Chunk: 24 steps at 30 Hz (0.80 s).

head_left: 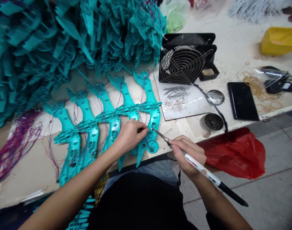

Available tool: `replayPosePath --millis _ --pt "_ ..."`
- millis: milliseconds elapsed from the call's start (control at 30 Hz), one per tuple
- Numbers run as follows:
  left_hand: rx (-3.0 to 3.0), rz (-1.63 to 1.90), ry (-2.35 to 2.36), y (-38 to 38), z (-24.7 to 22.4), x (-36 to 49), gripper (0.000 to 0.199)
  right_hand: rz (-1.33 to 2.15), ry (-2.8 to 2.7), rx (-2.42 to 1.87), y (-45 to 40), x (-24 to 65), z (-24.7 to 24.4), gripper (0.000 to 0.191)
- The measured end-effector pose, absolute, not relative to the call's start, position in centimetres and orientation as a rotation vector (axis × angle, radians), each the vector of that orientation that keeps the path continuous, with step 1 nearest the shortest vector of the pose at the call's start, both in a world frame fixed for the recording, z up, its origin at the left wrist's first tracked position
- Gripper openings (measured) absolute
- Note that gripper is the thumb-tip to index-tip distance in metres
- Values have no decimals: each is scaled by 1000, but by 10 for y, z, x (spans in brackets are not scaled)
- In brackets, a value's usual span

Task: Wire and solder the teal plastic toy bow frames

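Observation:
My right hand [189, 154] is wrapped round the white handle of a soldering iron [203, 171]. The iron's tip touches or nearly touches the rightmost teal plastic part [152, 118], near its lower end. Beside that tip, my left hand [131, 134] has its thumb and fingers pinched together over the same part; what they hold is too small to make out. Several more teal parts lie in a row to the left, with thin red and blue wires across them.
A large heap of teal parts [88, 35] fills the back left. Behind the work stand a black fan [181, 64], a board with metal bits [175, 100], round tins [213, 122] and a black phone-like slab [243, 101]. A red bag [236, 153] hangs at the table edge.

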<state>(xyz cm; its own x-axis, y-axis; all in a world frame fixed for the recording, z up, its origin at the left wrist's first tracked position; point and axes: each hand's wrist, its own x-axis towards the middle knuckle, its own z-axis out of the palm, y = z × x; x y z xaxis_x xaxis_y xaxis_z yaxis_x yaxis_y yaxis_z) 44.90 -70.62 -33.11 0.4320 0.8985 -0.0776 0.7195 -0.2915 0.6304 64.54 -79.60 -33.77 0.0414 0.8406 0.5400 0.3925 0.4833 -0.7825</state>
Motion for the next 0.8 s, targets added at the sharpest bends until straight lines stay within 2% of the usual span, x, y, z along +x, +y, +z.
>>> replayPosePath --millis 400,800 --pt "2140 331 1321 -704 -331 448 21 492 -1616 -1058 -790 642 -340 24" --pt "2130 336 1310 -703 -331 447 21 492 -1648 -1068 -789 643 -337 19"
